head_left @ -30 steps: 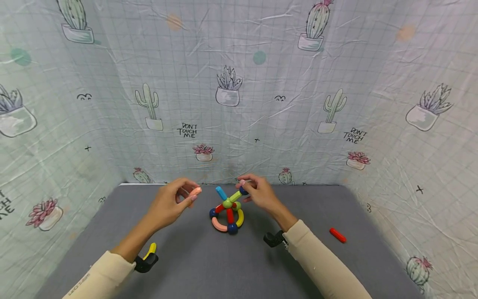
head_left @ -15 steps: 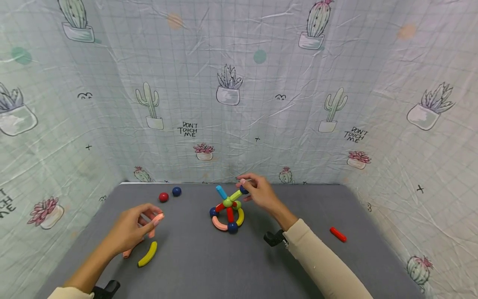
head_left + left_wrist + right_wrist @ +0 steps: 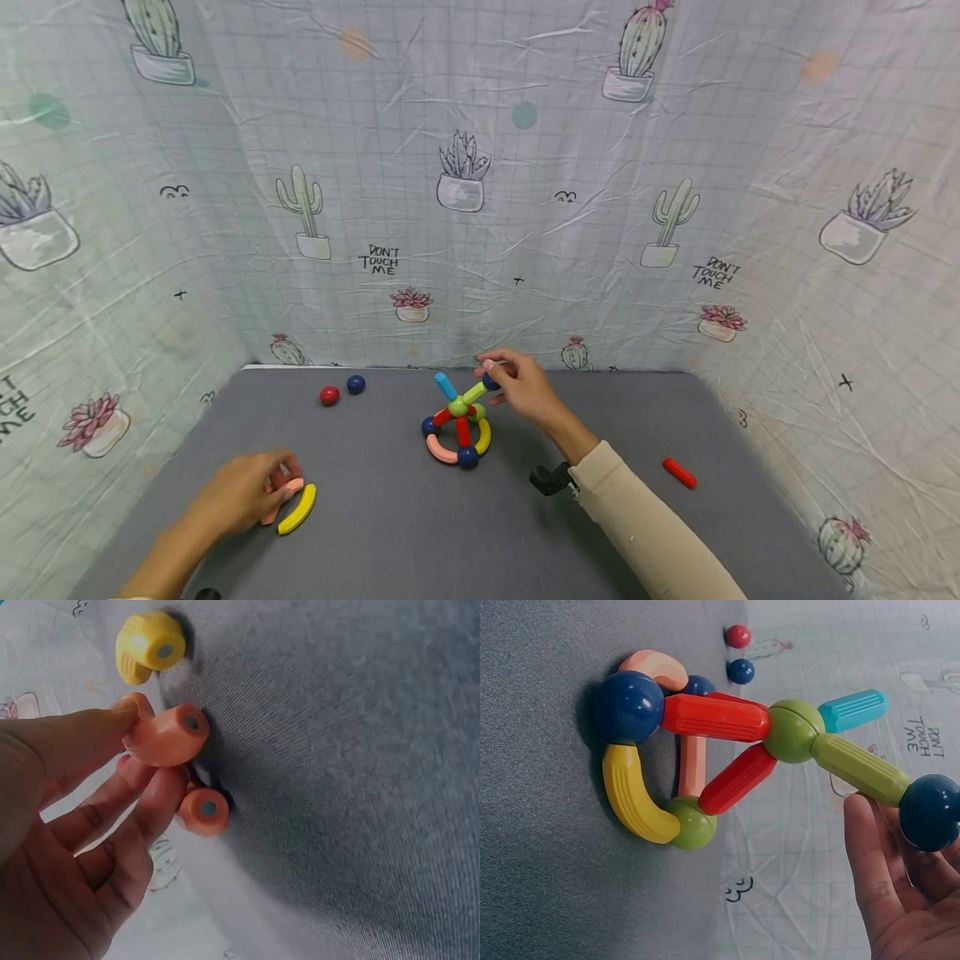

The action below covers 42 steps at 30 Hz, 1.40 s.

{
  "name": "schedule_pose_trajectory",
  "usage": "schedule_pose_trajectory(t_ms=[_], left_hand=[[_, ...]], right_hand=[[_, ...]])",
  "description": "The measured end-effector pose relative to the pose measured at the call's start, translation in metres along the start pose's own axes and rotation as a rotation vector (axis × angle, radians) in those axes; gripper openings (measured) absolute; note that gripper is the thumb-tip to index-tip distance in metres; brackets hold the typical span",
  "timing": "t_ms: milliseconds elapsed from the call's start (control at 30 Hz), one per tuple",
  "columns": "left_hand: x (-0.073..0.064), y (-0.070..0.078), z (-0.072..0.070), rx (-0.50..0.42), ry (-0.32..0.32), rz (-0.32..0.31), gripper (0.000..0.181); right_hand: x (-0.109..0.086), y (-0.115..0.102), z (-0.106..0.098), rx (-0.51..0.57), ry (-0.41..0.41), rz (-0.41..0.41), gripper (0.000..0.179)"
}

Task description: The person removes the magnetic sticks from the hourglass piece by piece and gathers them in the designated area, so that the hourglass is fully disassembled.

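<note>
My left hand (image 3: 251,490) is low over the left of the table, pinching a curved pink magnetic stick (image 3: 169,736) between thumb and fingers. Right beside it on the cloth lies another pink stick (image 3: 205,812), partly hidden by the fingers. A curved yellow stick (image 3: 297,509) is just to the right. My right hand (image 3: 527,392) holds the dark blue ball (image 3: 930,812) at the tip of a light green rod (image 3: 861,769). That rod belongs to a ball-and-stick frame: a green ball (image 3: 793,730) on red sticks (image 3: 716,718) above a ring of curved sticks. A light blue stick (image 3: 853,711) points up from it.
A red ball (image 3: 329,396) and a loose dark blue ball (image 3: 356,384) lie at the back left of the grey table (image 3: 360,542). One red stick (image 3: 679,472) lies at the right. Behind the table hangs a cactus-print cloth (image 3: 480,283).
My left hand has moved from beside the frame leftward and down toward the person with the pink stick, to the loose sticks. My right hand and the frame have stayed in place.
</note>
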<state>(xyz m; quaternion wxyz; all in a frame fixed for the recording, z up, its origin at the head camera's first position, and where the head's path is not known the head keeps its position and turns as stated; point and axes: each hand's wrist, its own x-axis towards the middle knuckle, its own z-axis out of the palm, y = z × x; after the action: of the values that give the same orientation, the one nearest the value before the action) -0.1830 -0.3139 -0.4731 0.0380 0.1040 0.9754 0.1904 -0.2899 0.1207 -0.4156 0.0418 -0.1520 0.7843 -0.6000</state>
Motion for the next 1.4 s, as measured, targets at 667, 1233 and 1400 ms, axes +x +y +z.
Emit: schedule_pose_trajectory(t_ms=[667, 1233, 1400], left_hand=[[0.071, 0.117, 0.002, -0.147, 0.287, 0.218, 0.044], [0.150, 0.183, 0.031, -0.424, 0.183, 0.324, 0.041], [0.158, 0.186, 0.034, -0.374, 0.185, 0.335, 0.030]], right_hand=[[-0.001, 0.004, -0.002, -0.007, 0.023, 0.002, 0.030], [-0.001, 0.006, -0.002, -0.031, 0.018, -0.029, 0.029], [0.000, 0.006, -0.003, -0.037, 0.029, -0.045, 0.028]])
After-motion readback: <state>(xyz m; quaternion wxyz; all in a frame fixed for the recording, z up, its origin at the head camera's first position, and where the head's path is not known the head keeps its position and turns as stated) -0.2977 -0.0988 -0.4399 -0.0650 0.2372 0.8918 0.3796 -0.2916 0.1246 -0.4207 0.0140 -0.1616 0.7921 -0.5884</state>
